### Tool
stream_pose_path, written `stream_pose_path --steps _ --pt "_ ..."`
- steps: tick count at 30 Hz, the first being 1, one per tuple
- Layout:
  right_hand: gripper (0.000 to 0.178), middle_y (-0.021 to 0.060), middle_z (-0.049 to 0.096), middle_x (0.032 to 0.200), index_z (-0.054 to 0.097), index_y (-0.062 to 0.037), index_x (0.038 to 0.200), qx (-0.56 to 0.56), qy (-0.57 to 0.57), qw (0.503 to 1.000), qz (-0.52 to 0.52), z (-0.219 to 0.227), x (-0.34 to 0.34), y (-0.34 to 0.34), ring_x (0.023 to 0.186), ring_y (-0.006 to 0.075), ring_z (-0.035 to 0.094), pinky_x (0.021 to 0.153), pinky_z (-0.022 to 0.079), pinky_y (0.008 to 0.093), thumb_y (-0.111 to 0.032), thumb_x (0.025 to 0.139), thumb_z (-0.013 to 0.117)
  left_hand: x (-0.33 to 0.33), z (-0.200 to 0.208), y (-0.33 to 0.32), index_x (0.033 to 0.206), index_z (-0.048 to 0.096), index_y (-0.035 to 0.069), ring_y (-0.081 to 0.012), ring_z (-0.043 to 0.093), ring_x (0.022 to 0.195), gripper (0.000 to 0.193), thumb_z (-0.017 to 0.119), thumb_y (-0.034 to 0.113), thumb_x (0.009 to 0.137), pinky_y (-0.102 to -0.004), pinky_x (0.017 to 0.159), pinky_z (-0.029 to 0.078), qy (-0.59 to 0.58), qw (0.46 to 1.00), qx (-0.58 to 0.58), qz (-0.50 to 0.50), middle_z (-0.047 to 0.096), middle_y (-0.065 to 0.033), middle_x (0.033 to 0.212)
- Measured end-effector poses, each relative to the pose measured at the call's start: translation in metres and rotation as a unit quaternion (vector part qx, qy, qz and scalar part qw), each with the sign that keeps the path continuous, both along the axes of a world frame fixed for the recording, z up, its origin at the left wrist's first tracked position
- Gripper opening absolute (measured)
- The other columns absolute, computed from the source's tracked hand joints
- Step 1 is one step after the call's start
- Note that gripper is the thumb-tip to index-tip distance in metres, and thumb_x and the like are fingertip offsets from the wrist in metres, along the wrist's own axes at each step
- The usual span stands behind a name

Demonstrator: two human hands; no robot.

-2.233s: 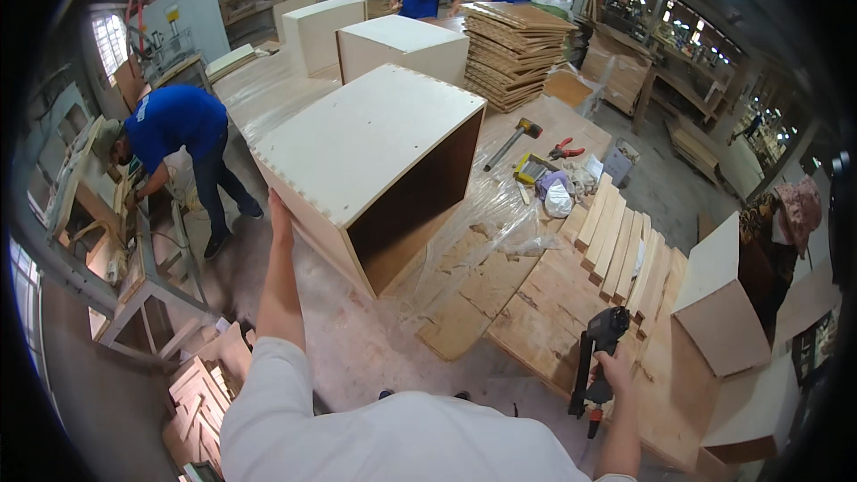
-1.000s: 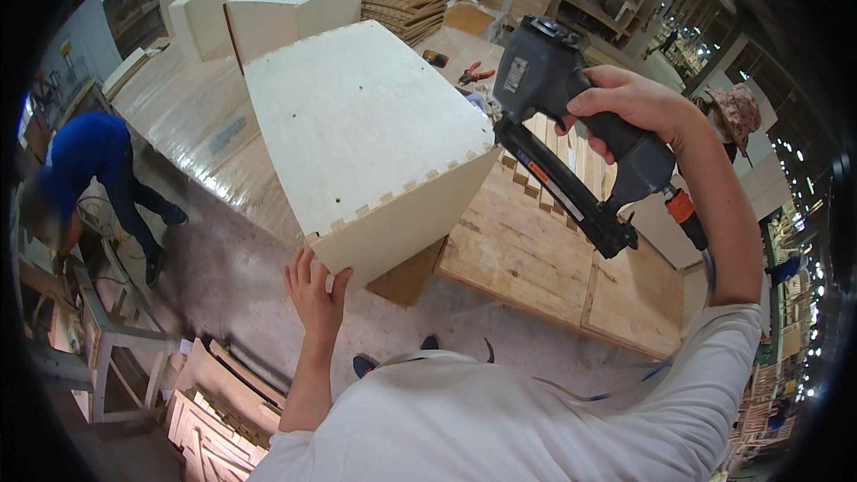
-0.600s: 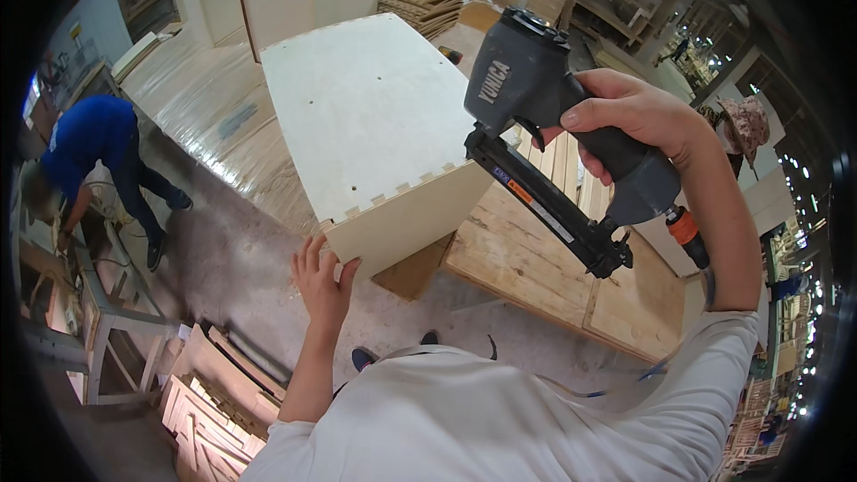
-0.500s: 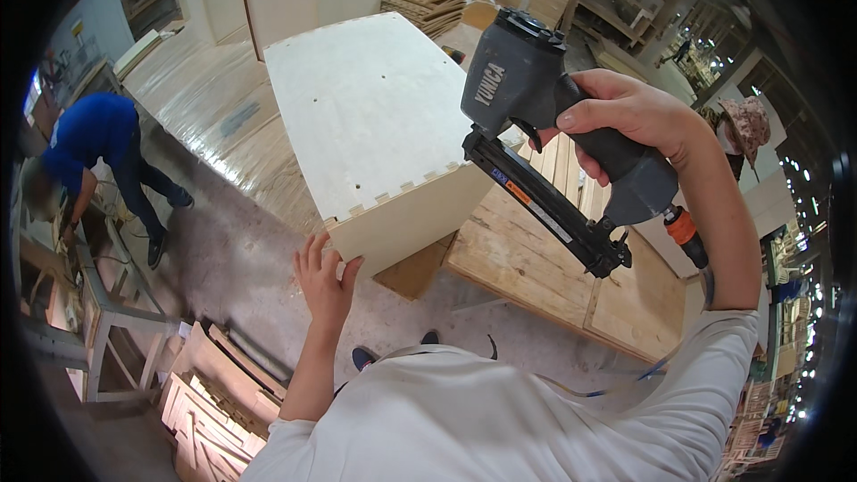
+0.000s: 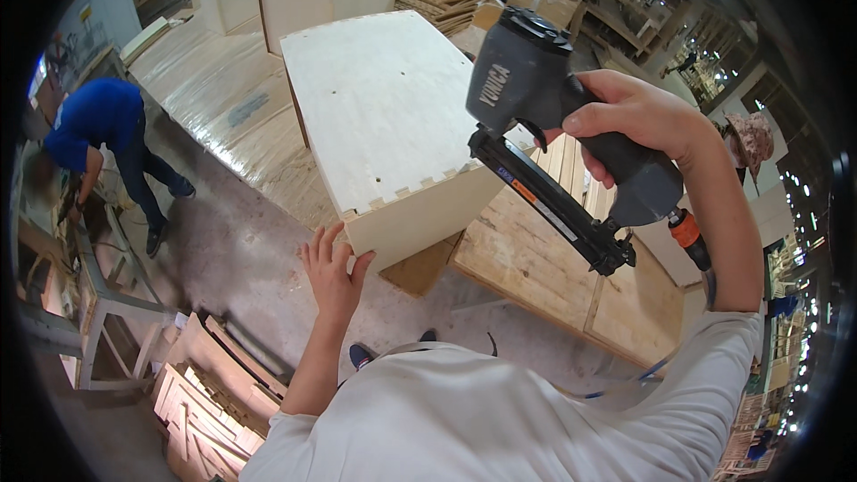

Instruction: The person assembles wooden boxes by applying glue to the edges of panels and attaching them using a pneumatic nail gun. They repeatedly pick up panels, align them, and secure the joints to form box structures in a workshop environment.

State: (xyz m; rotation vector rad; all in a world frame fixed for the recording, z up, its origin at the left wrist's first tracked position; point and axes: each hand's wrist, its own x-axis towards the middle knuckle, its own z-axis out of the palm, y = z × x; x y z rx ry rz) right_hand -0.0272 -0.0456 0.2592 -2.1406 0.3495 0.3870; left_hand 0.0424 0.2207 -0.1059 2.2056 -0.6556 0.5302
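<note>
Pale box (image 5: 384, 107) at twelve o'clock: near joint (image 5: 406, 193) meshed, fastening I can't confirm. Right hand (image 5: 638, 116) grips nail gun (image 5: 536, 89), two o'clock; left hand (image 5: 333, 272), eight o'clock, fingers spread.

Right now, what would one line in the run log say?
left hand: open, at near corner of pale box | right hand: gripping black nail gun | co-worker in blue: bending, on left

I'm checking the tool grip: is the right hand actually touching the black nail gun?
Touching. The head view shows the right hand wrapped around the black nail gun, thumb on the near side and fingertips showing beyond it.
</note>
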Motion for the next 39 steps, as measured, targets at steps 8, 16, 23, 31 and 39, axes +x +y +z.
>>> stream_pose_path --steps 8,16,23,31,39 --pt "0.031 0.0103 0.064 0.093 0.054 0.0049 0.1 0.004 0.0 1.0 -0.02 0.001 -0.007 -0.003 0.054 0.0122 0.059 0.047 0.053 0.0279 -0.019 0.083 0.063 0.002 -0.003 -0.001 0.083 0.059 0.008 -0.0387 0.042 0.126 0.027 0.072 0.031 0.08 -0.0611 0.101 0.026 -0.001 1.0 -0.007 -0.01 0.054 -0.009 0.128" --pt "0.032 0.0095 0.064 0.087 0.055 0.0056 0.101 0.001 -0.005 1.0 0.002 0.005 -0.009 0.003 0.052 0.0126 0.059 0.046 0.052 0.0281 -0.019 0.083 0.063 0.003 -0.004 -0.001 0.081 0.058 0.008 -0.0383 0.043 0.125 0.027 0.072 0.031 0.08 -0.0598 0.101 0.026 -0.008 1.0 -0.013 -0.014 0.055 -0.0088 0.127" --pt "0.033 0.0106 0.064 0.088 0.054 0.0055 0.103 0.052 -0.022 0.998 0.025 -0.003 -0.001 0.025 0.052 0.0133 0.059 0.042 0.05 0.0276 -0.019 0.083 0.065 0.002 -0.005 -0.001 0.079 0.057 0.008 -0.0378 0.043 0.125 0.029 0.072 0.033 0.079 -0.0584 0.101 0.026 -0.011 1.0 -0.011 0.001 0.055 -0.0079 0.127" --pt "0.033 0.0107 0.063 0.089 0.053 0.0058 0.103 0.029 0.007 0.999 0.045 -0.002 0.008 0.037 0.05 0.0146 0.058 0.044 0.05 0.0292 -0.017 0.082 0.066 0.002 -0.006 0.0 0.083 0.058 0.008 -0.0374 0.044 0.123 0.027 0.072 0.03 0.08 -0.0552 0.099 0.03 -0.014 1.0 -0.015 0.001 0.055 -0.0081 0.126" --pt "0.031 0.0115 0.063 0.084 0.055 0.0053 0.102 0.053 0.016 0.995 0.088 -0.003 0.019 0.07 0.052 0.0155 0.06 0.046 0.05 0.0292 -0.017 0.082 0.065 0.004 -0.003 0.002 0.082 0.057 0.008 -0.0371 0.044 0.122 0.028 0.072 0.032 0.079 -0.0551 0.098 0.03 -0.021 1.0 -0.022 -0.007 0.055 -0.0072 0.126"
